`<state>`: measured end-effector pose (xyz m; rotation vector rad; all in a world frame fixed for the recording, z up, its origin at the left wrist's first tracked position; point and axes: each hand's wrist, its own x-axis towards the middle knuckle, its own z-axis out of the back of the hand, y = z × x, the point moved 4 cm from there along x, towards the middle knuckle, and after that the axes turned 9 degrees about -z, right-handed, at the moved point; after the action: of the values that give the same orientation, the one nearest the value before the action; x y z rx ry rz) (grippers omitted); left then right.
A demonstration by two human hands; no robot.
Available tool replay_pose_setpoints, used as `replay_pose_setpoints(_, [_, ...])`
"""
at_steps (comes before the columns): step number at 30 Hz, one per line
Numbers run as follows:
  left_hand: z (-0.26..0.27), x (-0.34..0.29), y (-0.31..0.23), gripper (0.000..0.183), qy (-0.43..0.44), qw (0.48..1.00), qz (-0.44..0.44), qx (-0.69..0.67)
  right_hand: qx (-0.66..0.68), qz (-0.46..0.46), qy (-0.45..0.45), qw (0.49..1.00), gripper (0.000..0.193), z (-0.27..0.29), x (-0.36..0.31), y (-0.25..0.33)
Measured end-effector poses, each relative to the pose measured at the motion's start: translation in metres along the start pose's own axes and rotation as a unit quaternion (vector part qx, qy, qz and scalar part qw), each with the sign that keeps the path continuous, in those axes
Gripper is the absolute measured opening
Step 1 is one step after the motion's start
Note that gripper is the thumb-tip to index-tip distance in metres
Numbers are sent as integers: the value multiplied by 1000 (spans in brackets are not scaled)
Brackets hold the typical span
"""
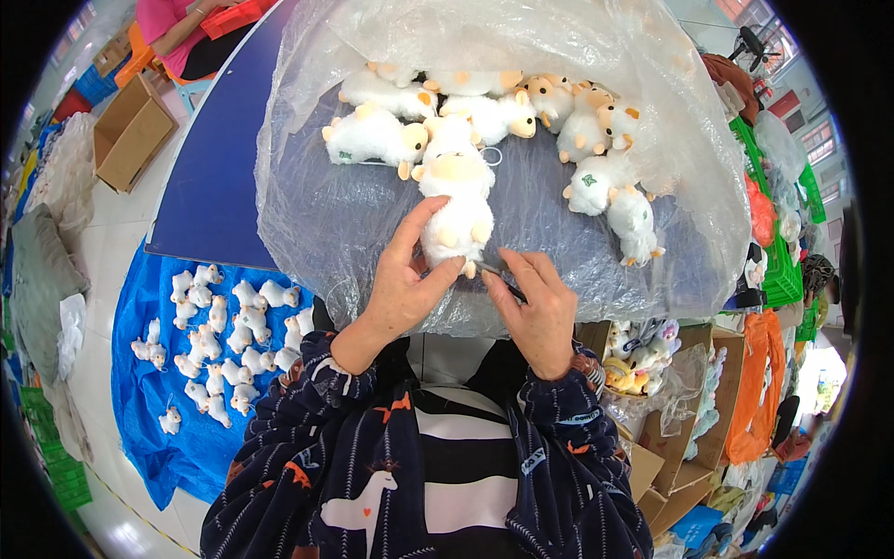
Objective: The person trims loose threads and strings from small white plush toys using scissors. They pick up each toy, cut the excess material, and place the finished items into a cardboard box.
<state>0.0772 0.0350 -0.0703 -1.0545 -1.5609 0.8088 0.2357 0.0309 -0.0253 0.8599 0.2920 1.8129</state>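
My left hand (pixel 408 279) grips a white plush sheep toy (pixel 456 200) by its lower body, over a clear plastic sheet (pixel 317 214) on a dark blue table (pixel 219 158). My right hand (pixel 538 303) pinches a small dark tool (pixel 503 279) whose tip meets the toy's feet. Several more white plush sheep (pixel 484 107) lie in a loose row across the plastic behind the held one.
A blue tarp (pixel 149 373) on the floor at left holds several small white plush toys. An open cardboard box (pixel 130 130) stands at far left, near another person in pink. Boxes with plush toys (pixel 643 354), green crates (pixel 778 261) and orange bags crowd the right.
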Motion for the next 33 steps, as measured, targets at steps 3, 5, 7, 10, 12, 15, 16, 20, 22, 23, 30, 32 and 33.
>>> replay_pose_setpoints(3, [-1,0,2,59,0,1000,-2,6,7,6,-2,1000,27,1,1,-1])
replay_pose_setpoints(5, [0,0,2,59,0,1000,-1,8,2,11,-3,1000,27,1,1,0])
replay_pose_setpoints(7, [0,0,2,59,0,1000,-1,9,-10,12,-5,1000,27,0,0,0])
replay_pose_setpoints(10, [0,0,4,58,1,1000,-6,9,-35,19,-5,999,26,1,-1,2])
replay_pose_setpoints(12, [-2,0,3,58,-1,1000,-8,3,-53,21,-2,998,26,2,-1,4])
replay_pose_setpoints(15, [-3,0,4,56,3,1000,-7,26,-91,31,3,995,26,1,0,6])
replay_pose_setpoints(16, [-4,0,4,56,2,999,-12,35,-105,37,5,994,25,0,1,7])
replay_pose_setpoints(20, [-4,-1,4,56,4,998,-18,60,-115,46,4,992,25,-8,3,9])
replay_pose_setpoints(22, [0,0,7,57,4,999,-9,37,-80,51,-15,995,25,-15,3,3])
replay_pose_setpoints(23, [2,0,10,57,2,1000,-1,11,-11,28,-7,1000,25,-19,2,-3])
replay_pose_setpoints(30, [11,2,8,61,2,995,54,-84,239,-45,42,969,30,-31,-1,-20])
replay_pose_setpoints(32, [12,2,8,63,0,993,57,-100,254,-44,48,965,30,-31,0,-21])
replay_pose_setpoints(33, [12,2,8,64,-1,992,58,-108,260,-45,51,963,30,-32,-1,-23])
